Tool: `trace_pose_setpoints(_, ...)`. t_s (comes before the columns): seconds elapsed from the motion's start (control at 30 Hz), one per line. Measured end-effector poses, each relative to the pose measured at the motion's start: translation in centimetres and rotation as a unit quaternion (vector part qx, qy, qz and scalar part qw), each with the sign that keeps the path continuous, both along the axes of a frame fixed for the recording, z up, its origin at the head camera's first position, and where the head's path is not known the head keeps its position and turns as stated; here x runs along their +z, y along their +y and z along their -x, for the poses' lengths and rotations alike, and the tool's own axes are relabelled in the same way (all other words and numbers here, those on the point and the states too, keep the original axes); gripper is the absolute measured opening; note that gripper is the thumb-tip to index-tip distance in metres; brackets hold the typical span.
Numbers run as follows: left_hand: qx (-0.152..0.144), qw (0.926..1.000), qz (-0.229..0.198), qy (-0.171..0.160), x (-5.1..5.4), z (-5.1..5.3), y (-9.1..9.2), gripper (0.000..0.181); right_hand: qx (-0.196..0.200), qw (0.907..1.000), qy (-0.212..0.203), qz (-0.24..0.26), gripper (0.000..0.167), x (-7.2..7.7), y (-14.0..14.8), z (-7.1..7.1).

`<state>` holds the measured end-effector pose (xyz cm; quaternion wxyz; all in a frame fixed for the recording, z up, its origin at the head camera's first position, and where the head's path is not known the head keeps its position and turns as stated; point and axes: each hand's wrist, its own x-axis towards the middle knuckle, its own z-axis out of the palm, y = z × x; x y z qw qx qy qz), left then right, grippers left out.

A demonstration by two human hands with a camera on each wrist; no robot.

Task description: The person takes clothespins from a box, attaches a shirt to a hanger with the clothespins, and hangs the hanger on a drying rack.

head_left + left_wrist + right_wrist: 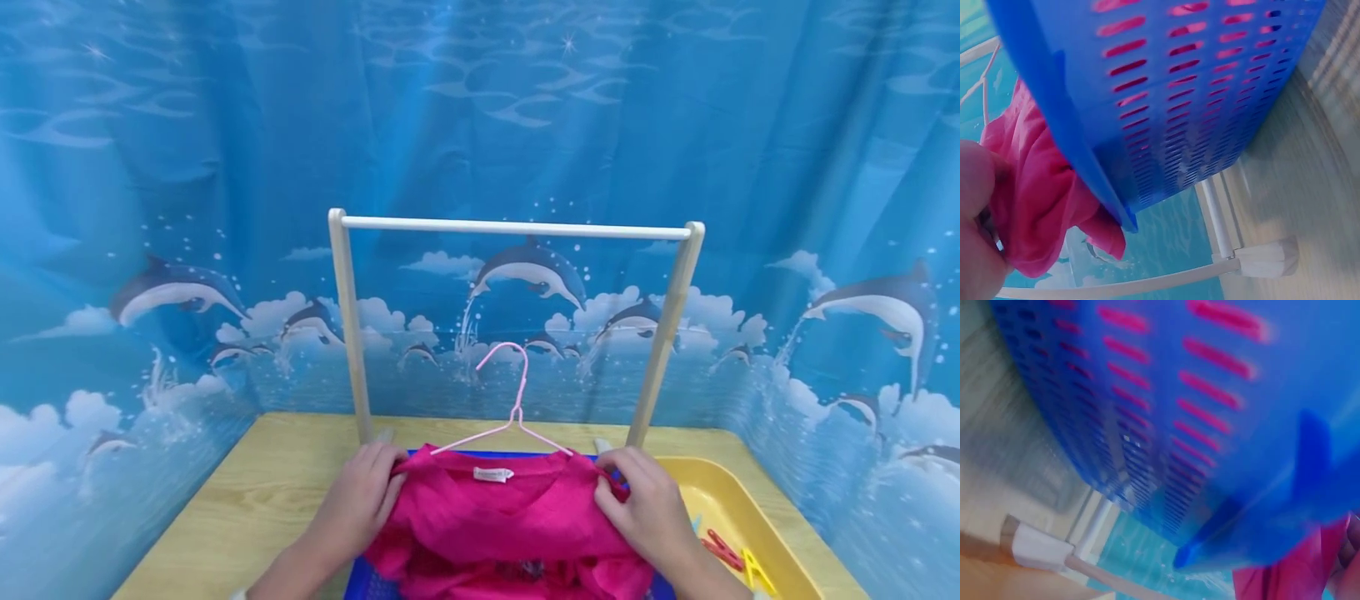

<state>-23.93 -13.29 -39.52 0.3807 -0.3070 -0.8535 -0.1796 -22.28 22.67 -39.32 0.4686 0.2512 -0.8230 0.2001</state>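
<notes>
A bright pink shirt with a white neck label lies over a blue perforated basket. Inside its neckline sits a pink wire hanger, hook pointing up. My left hand pinches the shirt's left shoulder; the left wrist view shows thumb and finger on the bunched cloth. On the other side my right hand pinches the right shoulder between thumb and fingers. In the right wrist view the basket wall fills most of the frame, and only a bit of that hand shows at the edge.
Behind the basket stands a wooden rack with a white crossbar. A yellow tray at the right holds red, yellow and blue clothespins. The wooden table meets a blue dolphin-print curtain at the back and sides.
</notes>
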Motion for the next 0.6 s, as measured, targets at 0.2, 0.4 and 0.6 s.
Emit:
trace_pose_setpoints(0.2, -0.039, 0.9986, -0.017, 0.032, 0.7, 0.2, -0.3, 0.015, 0.006, 0.9997, -0.015, 0.019, 0.027, 1.1, 0.2, -0.2)
trace_pose_setpoints(0.4, -0.077, 0.9949, -0.034, 0.054, 1.5, 0.4, -0.1, 0.013, 0.009, 0.9996, -0.016, 0.022, 0.027, 2.2, 0.9, -0.6)
trace_pose_setpoints(0.6, -0.100, 0.9926, -0.051, 0.047, 2.3, 0.2, 0.0, 0.016, 0.017, 0.9990, -0.022, 0.034, 0.029, 3.3, 1.2, -1.1)
